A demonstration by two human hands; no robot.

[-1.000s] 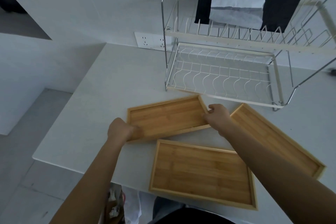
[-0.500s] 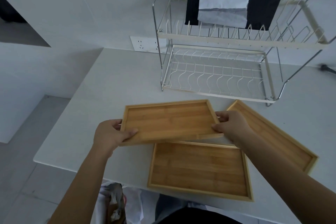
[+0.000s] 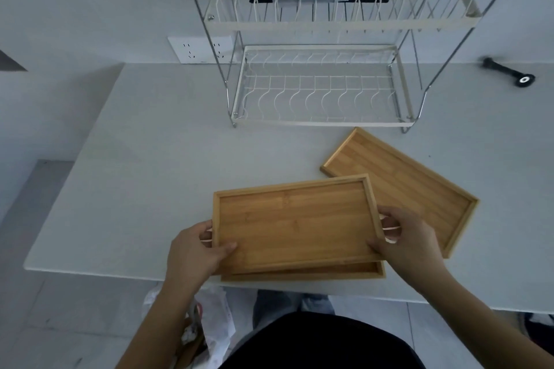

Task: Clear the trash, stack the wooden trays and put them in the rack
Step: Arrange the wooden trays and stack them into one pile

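- I've got the rectangular bamboo tray with the raised rim (image 3: 295, 223) up off the white table (image 3: 144, 177) now, one short end in each hand.
- My left hand (image 3: 196, 249) is closed round the left end, thumb lying on the tray's floor, fingers tucked underneath.
- My right hand (image 3: 403, 238) is clamped on the right end the same way, thumb over the rim, fingers curled below.
- A second ago this tray sat further back toward the rack; I've carried it toward me, and it now hangs right over the second bamboo tray (image 3: 302, 274) at the table's near edge.
- Only the near rim of that lower tray peeks out beneath, so the two are nearly lined up, the upper one turned slightly.
- That reads to me as the stacking step under way: first pair about to nest, not seated yet as far as I can tell.
- The third bamboo tray (image 3: 404, 186) lies angled on the table to my right, untouched, partly behind the held one.
- The white wire two-tier dish rack (image 3: 317, 90) stands at the back, lower shelf bare, waiting for the stack.
- A crumpled white bag of trash (image 3: 209, 326) sits on the floor below the table edge; the tabletop itself shows no litter.
- Next I'd square the corners, then lower.
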